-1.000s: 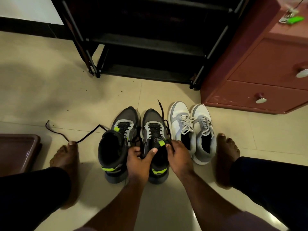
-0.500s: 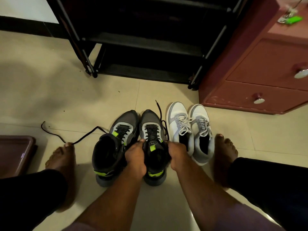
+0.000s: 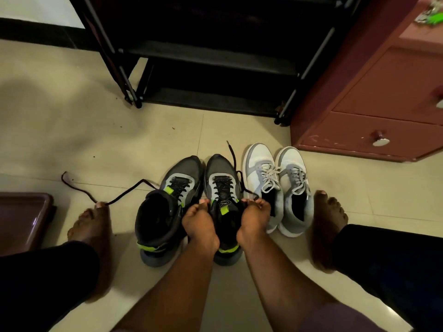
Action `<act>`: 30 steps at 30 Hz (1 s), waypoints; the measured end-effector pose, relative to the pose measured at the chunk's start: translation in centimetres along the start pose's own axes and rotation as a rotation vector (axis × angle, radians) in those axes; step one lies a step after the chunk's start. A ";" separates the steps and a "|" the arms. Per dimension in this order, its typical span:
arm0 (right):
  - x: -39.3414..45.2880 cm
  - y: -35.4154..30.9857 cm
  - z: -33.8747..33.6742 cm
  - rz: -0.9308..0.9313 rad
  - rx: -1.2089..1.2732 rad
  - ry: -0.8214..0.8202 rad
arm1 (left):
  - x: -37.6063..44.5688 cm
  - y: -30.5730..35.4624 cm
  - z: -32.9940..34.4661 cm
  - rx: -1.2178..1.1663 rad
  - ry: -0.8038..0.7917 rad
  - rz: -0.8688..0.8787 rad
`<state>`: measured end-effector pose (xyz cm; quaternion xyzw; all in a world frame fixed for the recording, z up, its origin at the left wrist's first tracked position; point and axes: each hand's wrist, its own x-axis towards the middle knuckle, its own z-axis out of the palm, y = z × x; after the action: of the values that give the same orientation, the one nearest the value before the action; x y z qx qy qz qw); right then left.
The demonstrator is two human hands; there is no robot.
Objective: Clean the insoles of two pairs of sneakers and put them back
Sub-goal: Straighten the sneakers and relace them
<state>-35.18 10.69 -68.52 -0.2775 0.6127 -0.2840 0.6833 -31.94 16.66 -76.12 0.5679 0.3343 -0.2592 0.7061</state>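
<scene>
Two pairs of sneakers stand side by side on the tiled floor between my bare feet. The dark grey pair has lime accents: its left shoe stands unlaced with a black lace trailing left, and its right shoe is between my hands. My left hand grips the left side of that shoe's collar. My right hand grips the right side beside the tongue. The white and grey pair stands laced to the right. No insole shows; the shoe openings are dark.
A black shoe rack stands straight ahead. A reddish drawer cabinet with round knobs is at the right. A brown plastic tray lies at the left edge. My bare feet and dark trouser legs flank the shoes.
Both hands slid forward along the right dark shoe's opening, from its heel end to beside the tongue. The left thumb no longer lies across the opening. The shoes stayed in place.
</scene>
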 end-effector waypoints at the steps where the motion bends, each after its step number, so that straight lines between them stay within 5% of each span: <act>1: -0.2 -0.6 0.0 -0.035 -0.007 -0.048 | -0.5 1.4 -0.1 0.031 -0.027 0.042; 6: -2.4 -6.7 1.9 -0.330 -0.101 -0.403 | -8.6 9.7 2.0 0.219 -0.177 0.387; 13: -6.6 -15.7 5.4 -0.654 -0.613 -0.756 | -11.5 14.3 4.3 0.362 -0.432 0.471; 20: -6.0 -17.8 4.9 -0.907 -0.790 -0.828 | -14.1 19.7 6.6 0.331 -0.500 0.605; 26: -4.9 -19.6 5.8 -1.201 -0.773 -0.807 | -13.2 22.0 8.1 0.636 -0.562 0.651; 30: -3.7 -19.9 7.2 -1.101 -0.851 -0.903 | -13.0 22.0 8.8 0.619 -0.638 0.608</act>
<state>-29.27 -0.04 -50.83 -0.8598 0.1110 -0.1831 0.4636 -22.31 12.72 -51.17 0.7138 -0.1684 -0.2890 0.6153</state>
